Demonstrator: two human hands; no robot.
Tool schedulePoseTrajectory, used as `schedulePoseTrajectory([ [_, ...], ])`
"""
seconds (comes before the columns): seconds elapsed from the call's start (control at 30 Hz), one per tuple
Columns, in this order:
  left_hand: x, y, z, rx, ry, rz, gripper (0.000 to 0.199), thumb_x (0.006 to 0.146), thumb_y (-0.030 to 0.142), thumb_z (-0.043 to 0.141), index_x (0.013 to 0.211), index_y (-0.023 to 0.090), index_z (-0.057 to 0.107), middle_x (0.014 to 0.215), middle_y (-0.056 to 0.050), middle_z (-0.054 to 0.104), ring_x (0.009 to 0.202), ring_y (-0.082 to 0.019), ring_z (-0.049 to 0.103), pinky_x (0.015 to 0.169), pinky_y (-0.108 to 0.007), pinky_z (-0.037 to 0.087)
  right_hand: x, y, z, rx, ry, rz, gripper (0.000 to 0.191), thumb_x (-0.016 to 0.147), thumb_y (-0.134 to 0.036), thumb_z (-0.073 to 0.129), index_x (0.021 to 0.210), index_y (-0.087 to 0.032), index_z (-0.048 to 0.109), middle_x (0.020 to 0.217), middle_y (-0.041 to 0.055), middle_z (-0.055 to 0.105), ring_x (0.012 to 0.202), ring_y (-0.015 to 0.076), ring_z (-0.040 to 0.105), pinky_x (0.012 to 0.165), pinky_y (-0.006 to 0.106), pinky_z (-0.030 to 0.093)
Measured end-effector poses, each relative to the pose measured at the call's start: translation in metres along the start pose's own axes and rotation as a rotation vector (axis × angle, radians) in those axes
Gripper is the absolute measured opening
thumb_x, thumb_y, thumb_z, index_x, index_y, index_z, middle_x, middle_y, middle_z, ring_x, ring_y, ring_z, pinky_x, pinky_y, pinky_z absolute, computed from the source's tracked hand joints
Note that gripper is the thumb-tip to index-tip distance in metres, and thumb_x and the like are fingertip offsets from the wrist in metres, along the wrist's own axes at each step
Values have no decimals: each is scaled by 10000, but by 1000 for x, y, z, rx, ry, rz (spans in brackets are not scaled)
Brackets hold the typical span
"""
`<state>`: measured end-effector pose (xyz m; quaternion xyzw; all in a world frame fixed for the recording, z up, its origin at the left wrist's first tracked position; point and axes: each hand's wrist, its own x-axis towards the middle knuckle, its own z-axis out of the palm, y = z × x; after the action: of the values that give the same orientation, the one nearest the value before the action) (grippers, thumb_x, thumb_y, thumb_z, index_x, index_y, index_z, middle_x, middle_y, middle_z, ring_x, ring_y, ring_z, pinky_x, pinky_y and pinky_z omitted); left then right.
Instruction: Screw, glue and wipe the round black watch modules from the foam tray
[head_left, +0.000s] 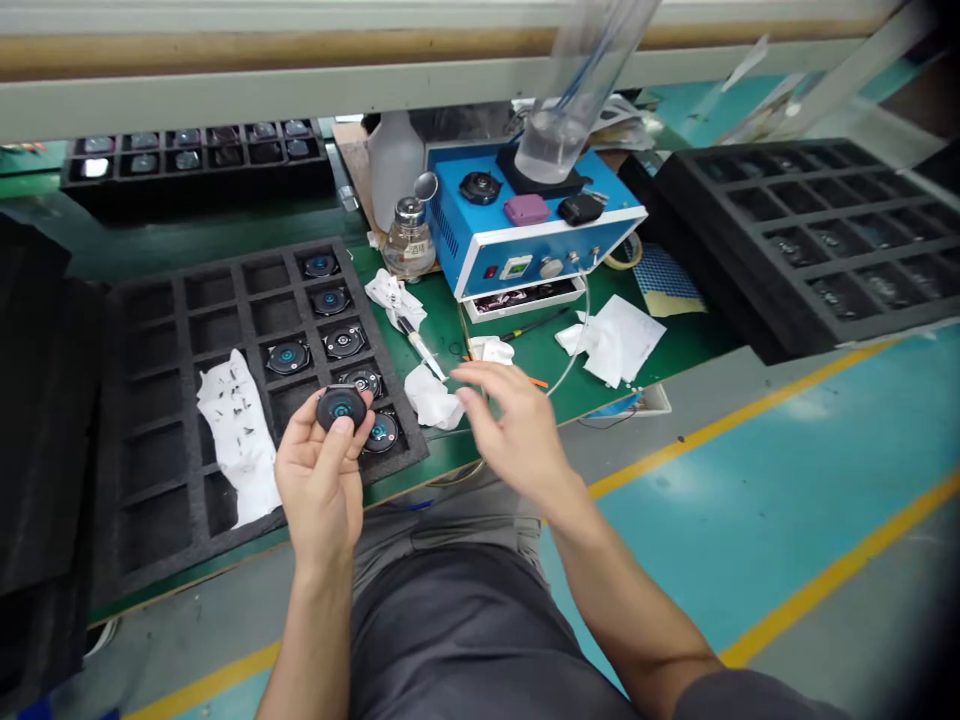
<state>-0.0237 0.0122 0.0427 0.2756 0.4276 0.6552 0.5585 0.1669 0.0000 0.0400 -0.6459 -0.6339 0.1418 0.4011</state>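
Observation:
My left hand [321, 470] grips a round black watch case [341, 405] with a blue ring pattern on its face, thumb laid over its lower edge. Beneath it is a black foam tray [154, 440], where several similar watch cases sit in the right-hand compartments. A white tissue [238, 440] dotted with dark scraps lies across that tray. My right hand [517, 430] hovers over the green table, thumb and fingers apart, with nothing visible in them. Just left of its fingertips are a crumpled tissue [433, 398] and a slim white-and-black tool [420, 347].
A blue control box [457, 225] stands behind, bearing a clear cylinder [551, 145] and small cases. Beside it is a glass dispenser bottle [409, 245]. More foam trays stand at the right [795, 220] and back left [195, 175]. A thin tube [587, 310] hangs from the box.

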Motion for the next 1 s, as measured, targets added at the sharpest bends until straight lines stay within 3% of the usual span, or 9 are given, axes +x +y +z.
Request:
schedulePoseTrajectory([
  [0.13,-1,0,1,-6,0,11,320,740,197,874,1015,192,710,1005,-39,786,1015,-216,782,879,-300,640,19,42,-31,19,148,197,272,943,-347,569,1070,-206,764,987,79,805,840,219,727,777,372,571],
  [0.27,-3,1,1,-4,0,0,315,755,192,865,1025,204,703,1023,-39,785,1041,-209,774,904,-298,629,48,75,-38,-142,16,173,286,896,-313,576,1056,-183,773,1015,99,803,811,235,712,839,424,553],
  [0.4,-3,1,0,24,-20,5,302,780,218,851,1038,205,695,1057,-49,781,1069,-211,764,941,-315,616,67,79,-26,-296,-89,142,309,866,-305,608,1103,-178,758,1077,124,769,917,256,686,881,424,522],
  [0.53,-4,1,0,31,-9,4,304,787,230,847,1048,200,695,1063,-55,777,1067,-216,763,942,-327,617,77,74,-19,-294,-180,149,113,803,-245,643,837,-204,743,902,77,746,838,221,648,810,357,492],
  [0.63,-5,1,-1,40,-7,3,312,785,239,851,1052,200,695,1061,-56,777,1057,-222,765,934,-338,622,78,73,-23,-250,-179,135,117,824,-229,595,754,-198,683,830,58,720,769,191,618,772,336,474],
  [0.73,-4,0,-2,18,-11,-14,329,781,241,855,1065,198,694,1067,-61,780,1071,-227,762,925,-329,623,75,68,-35,-56,-122,138,117,864,-272,577,824,-189,650,834,39,700,759,163,611,749,312,480],
  [0.87,-2,2,-2,-15,-13,-42,344,764,231,867,1057,197,690,1067,-54,773,1086,-224,757,947,-323,611,66,48,-46,513,-87,230,226,820,-403,714,818,-193,630,708,-15,619,640,120,551,628,272,464],
  [1.0,-4,5,5,-21,-52,-92,412,740,248,887,1088,198,671,1112,-71,760,1124,-233,737,936,-329,606,50,15,-32,770,-164,281,355,721,-490,848,822,-204,663,671,-28,626,580,104,536,548,251,453],
])
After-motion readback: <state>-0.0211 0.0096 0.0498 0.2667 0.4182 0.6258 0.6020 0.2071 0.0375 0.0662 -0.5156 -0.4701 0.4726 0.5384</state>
